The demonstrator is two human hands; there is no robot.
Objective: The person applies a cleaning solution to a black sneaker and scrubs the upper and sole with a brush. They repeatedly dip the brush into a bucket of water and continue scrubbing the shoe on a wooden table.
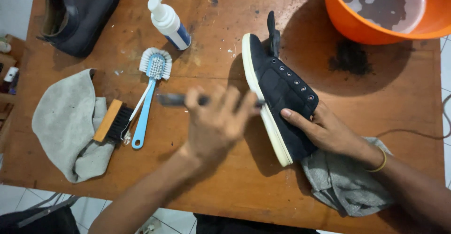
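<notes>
A dark navy sneaker (277,86) with a white sole lies on its side on the wooden table (211,36). My right hand (326,130) grips its heel end from the right, thumb on the upper. My left hand (213,121) is blurred with motion and holds a thin dark brush (171,99) whose tip meets the sneaker's white sole edge. The brush handle sticks out to the left of my fingers.
An orange basin (357,25) of murky water sits at the back right. A white pump bottle (169,22), a blue-handled brush (149,93), a wooden brush (112,121), a grey cloth (66,121), the other dark shoe (82,13) and a second grey cloth (343,182) lie around.
</notes>
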